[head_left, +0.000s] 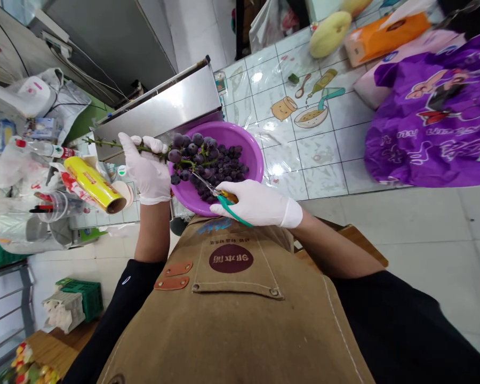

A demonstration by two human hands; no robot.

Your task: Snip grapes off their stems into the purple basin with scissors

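Observation:
My left hand point(148, 170), in a white glove, is closed round the stem of a bunch of dark purple grapes point(196, 149). A stripped length of green stem point(104, 142) sticks out past the fingers to the left. The bunch hangs over a purple bowl point(257, 154) that holds many loose grapes point(230, 165). My right hand point(256, 202), gloved as well, grips small scissors point(226, 201) with green and yellow handles. Their blades point into the bunch, close to the grape stems. Whether the blade tips touch a stem I cannot tell.
A purple plastic bag point(432, 117) and an orange tissue pack point(388, 37) lie on the right of the tiled-pattern table point(324, 170). A yellowish melon-like fruit point(330, 34) sits near the back. At left are a yellow film roll point(94, 184), a steel-sided box point(164, 104) and plastic containers.

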